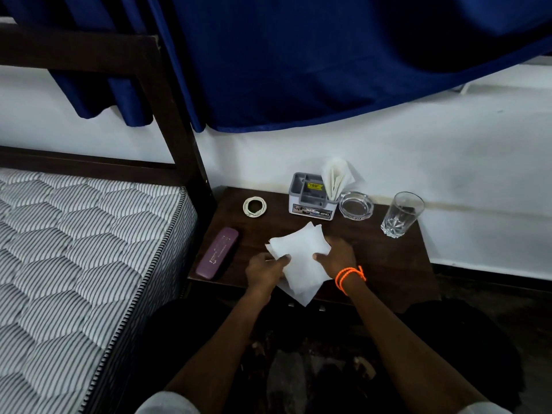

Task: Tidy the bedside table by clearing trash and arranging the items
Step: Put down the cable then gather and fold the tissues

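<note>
Now, white tissues [298, 258] between both hands [301, 265]

Dark brown wooden bedside table [388, 258]. White paper tissues [298, 258] at its centre. Purple oblong case [217, 253] at 9 o'clock, faint pale lettering (illegible). Cream-white coiled cord [254, 206] at 11 o'clock. Grey plastic organiser box [310, 196] at 12 o'clock, yellow label inside. Clear glass ashtray [357, 205] and clear glass tumbler [401, 215] toward 2 o'clock. Orange thread wristband [349, 277]. Deep blue curtain [298, 61]. White-and-grey striped quilted mattress [74, 249].
</note>
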A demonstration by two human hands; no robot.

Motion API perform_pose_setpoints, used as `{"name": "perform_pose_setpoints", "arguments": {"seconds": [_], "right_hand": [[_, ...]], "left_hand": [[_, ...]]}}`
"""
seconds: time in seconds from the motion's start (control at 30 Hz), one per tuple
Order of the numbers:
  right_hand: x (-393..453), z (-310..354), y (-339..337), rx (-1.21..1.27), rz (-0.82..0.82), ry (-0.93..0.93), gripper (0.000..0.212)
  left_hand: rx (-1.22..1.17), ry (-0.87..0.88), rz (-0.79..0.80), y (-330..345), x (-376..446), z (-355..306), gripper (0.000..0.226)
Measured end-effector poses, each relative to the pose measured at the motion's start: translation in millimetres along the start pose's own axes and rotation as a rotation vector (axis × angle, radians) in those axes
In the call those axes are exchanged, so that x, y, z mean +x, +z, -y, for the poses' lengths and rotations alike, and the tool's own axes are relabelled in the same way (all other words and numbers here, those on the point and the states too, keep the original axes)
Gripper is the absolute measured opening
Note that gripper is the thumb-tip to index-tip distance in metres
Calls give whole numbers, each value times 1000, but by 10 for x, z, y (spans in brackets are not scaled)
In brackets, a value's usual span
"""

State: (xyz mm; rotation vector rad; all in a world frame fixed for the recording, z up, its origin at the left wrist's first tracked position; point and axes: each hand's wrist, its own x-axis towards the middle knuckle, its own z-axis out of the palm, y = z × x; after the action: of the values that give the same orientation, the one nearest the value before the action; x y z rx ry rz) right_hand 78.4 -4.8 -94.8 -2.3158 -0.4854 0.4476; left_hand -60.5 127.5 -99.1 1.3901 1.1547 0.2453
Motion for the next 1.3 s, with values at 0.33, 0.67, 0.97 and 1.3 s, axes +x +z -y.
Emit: {"name": "perform_pose_setpoints", "arguments": {"seconds": [0.33, 0.67, 0.97, 1.3], "right_hand": [[-9, 39, -62, 188, -98, 1, 25], [16, 221, -341, 751, 106, -59, 59], [-37, 248, -361, 791, 20, -62, 48], [-38, 157, -219, 596, 64, -56, 47]], "left_hand": [[374, 375, -60, 87, -28, -151, 20], [12, 535, 66, -82, -156, -417, 27], [87, 720, 25, -131, -210, -415, 28], [115, 563, 47, 31, -150, -351, 55]]}}
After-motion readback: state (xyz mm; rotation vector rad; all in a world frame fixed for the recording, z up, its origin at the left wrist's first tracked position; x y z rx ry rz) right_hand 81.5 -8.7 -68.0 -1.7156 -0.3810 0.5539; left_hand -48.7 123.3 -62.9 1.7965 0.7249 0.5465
